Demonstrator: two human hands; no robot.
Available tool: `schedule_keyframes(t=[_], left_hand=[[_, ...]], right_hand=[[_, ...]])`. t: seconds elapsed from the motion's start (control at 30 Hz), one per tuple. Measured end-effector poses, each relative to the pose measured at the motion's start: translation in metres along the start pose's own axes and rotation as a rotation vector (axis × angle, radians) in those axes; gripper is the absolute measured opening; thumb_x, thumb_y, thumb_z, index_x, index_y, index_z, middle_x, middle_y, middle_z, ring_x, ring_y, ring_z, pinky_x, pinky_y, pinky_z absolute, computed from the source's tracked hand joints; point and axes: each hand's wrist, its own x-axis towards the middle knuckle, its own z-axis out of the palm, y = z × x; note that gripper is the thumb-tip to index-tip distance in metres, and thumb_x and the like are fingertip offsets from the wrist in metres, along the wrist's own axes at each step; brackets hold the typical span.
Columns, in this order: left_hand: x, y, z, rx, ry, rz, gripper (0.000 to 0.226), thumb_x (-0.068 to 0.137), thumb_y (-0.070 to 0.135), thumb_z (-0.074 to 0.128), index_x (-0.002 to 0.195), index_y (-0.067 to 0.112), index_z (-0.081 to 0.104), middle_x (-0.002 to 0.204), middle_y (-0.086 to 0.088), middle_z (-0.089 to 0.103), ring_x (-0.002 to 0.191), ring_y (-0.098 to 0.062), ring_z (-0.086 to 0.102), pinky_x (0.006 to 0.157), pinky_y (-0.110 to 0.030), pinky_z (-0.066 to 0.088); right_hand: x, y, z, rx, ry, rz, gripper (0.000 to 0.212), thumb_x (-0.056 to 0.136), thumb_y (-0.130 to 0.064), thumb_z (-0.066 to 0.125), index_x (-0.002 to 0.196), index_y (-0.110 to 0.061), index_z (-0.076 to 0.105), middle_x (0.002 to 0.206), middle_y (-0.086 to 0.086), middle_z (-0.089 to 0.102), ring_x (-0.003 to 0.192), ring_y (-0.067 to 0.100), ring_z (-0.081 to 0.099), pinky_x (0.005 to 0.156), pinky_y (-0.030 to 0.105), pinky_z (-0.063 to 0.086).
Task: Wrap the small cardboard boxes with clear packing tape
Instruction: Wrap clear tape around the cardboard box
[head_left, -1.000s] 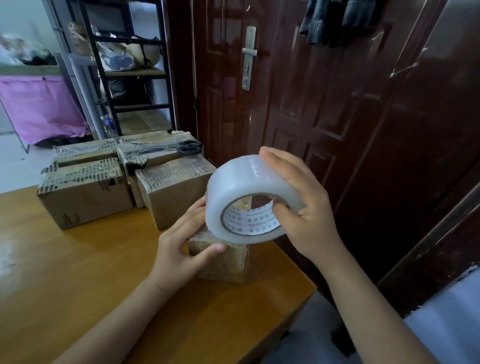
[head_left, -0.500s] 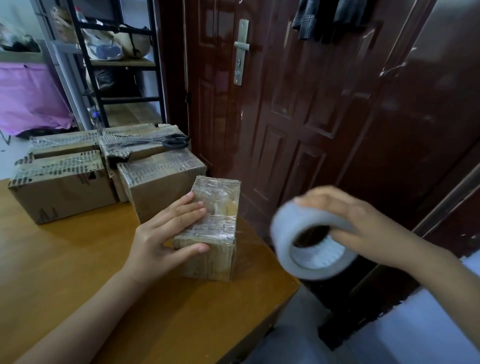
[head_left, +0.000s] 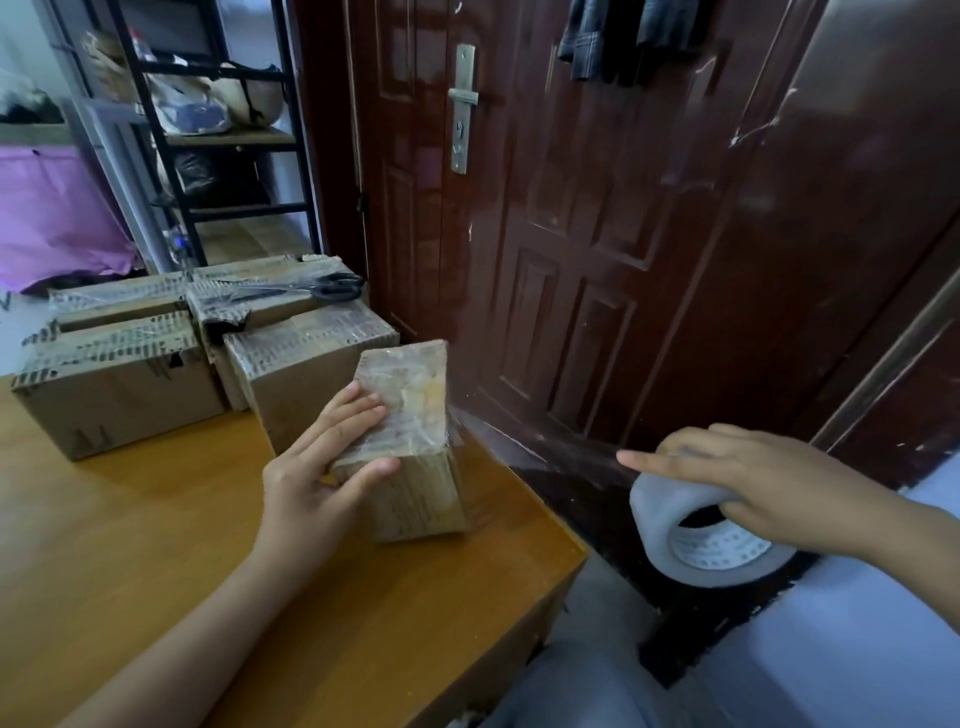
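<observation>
Bare table (head_left: 156, 519) nr front-left; stacked boxes (head_left: 119, 384) block rear, door (head_left: 597, 260) blocks right.

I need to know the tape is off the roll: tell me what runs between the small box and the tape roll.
In the head view, a stretched strip of clear tape spans from the small box to the tape roll.

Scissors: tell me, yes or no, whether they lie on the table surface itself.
No, the scissors lie on top of a rear cardboard box, not on the table.
</observation>
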Motion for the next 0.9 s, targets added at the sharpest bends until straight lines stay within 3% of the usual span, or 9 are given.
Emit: schedule_keyframes(t=[0.2, 0.27, 0.33, 0.43, 0.53, 0.6, 0.67, 0.8, 0.9], left_hand=[[-0.011, 0.006, -0.009, -0.022, 0.082, -0.079, 0.040, 0.088, 0.063, 0.055, 0.126, 0.050, 0.056, 0.131, 0.027, 0.054, 0.132, -0.004, 0.047, 0.109, -0.022, 0.038], [-0.016, 0.001, -0.018, 0.033, 0.058, -0.044, 0.044, 0.091, 0.062, 0.051, 0.131, 0.043, 0.054, 0.133, 0.033, 0.051, 0.132, -0.002, 0.046, 0.109, -0.023, 0.039], [-0.019, -0.005, -0.028, 0.105, 0.019, -0.024, 0.055, 0.093, 0.062, 0.047, 0.129, 0.021, 0.054, 0.135, 0.041, 0.044, 0.132, 0.001, 0.044, 0.107, -0.025, 0.040], [-0.025, -0.009, -0.041, 0.215, -0.039, 0.008, 0.062, 0.095, 0.062, 0.040, 0.128, 0.012, 0.054, 0.136, 0.046, 0.038, 0.128, 0.012, 0.042, 0.103, -0.013, 0.039], [-0.032, -0.008, -0.048, 0.323, -0.160, -0.021, 0.063, 0.095, 0.068, 0.031, 0.118, 0.017, 0.061, 0.115, 0.026, 0.061, 0.087, 0.002, 0.066, 0.073, -0.006, 0.051], [-0.036, -0.008, -0.046, 0.475, -0.287, 0.032, 0.059, 0.097, 0.066, 0.024, 0.102, 0.024, 0.065, 0.081, 0.018, 0.066, 0.054, 0.005, 0.059, 0.042, -0.006, 0.042], [-0.038, -0.010, -0.042, 0.576, -0.338, 0.119, 0.059, 0.101, 0.060, 0.023, 0.094, 0.024, 0.070, 0.067, 0.013, 0.067, 0.048, 0.001, 0.058, 0.037, -0.009, 0.041], [-0.031, -0.005, -0.043, 0.534, -0.197, -0.004, 0.066, 0.097, 0.065, 0.024, 0.069, 0.022, 0.065, 0.055, 0.011, 0.057, 0.046, 0.001, 0.055, 0.035, -0.022, 0.046], [-0.012, 0.019, -0.039, 0.457, -0.040, -0.047, 0.057, 0.097, 0.061, 0.030, 0.066, 0.019, 0.053, 0.059, 0.014, 0.049, 0.051, -0.004, 0.051, 0.041, -0.018, 0.038]], right_hand=[[0.019, -0.006, -0.020, -0.033, 0.132, -0.039, 0.108, 0.090, -0.001, 0.041, 0.121, -0.076, -0.030, 0.126, -0.026, 0.028, 0.106, 0.004, 0.037, 0.065, 0.019, 0.043], [0.029, -0.013, -0.022, -0.104, 0.132, -0.075, 0.100, 0.093, -0.002, 0.038, 0.123, -0.069, -0.029, 0.128, -0.022, 0.030, 0.102, 0.006, 0.037, 0.057, 0.016, 0.032], [0.038, -0.019, -0.022, -0.130, 0.126, -0.091, 0.097, 0.094, -0.002, 0.037, 0.122, -0.068, -0.028, 0.127, -0.018, 0.033, 0.100, 0.008, 0.037, 0.055, 0.016, 0.027], [0.047, -0.027, -0.020, -0.131, 0.114, -0.118, 0.098, 0.093, 0.000, 0.036, 0.121, -0.068, -0.028, 0.123, -0.015, 0.035, 0.096, 0.007, 0.036, 0.055, 0.016, 0.026], [0.054, -0.040, -0.017, -0.128, 0.088, -0.174, 0.101, 0.093, 0.003, 0.036, 0.120, -0.070, -0.029, 0.117, -0.013, 0.035, 0.092, 0.009, 0.036, 0.056, 0.017, 0.025], [0.057, -0.044, -0.018, -0.145, 0.069, -0.186, 0.100, 0.093, 0.005, 0.035, 0.121, -0.070, -0.026, 0.113, -0.011, 0.034, 0.089, 0.011, 0.035, 0.056, 0.018, 0.024], [0.059, -0.044, -0.021, -0.173, 0.062, -0.185, 0.097, 0.093, 0.006, 0.036, 0.132, -0.066, -0.017, 0.111, -0.010, 0.034, 0.087, 0.012, 0.034, 0.057, 0.020, 0.024], [0.057, -0.044, -0.021, -0.228, 0.032, -0.191, 0.094, 0.092, 0.006, 0.036, 0.143, -0.061, -0.006, 0.114, -0.008, 0.036, 0.089, 0.015, 0.037, 0.069, 0.024, 0.029], [0.054, -0.042, -0.020, -0.200, 0.042, -0.196, 0.094, 0.093, 0.006, 0.036, 0.142, -0.061, -0.009, 0.115, -0.007, 0.037, 0.089, 0.014, 0.037, 0.071, 0.024, 0.032]])
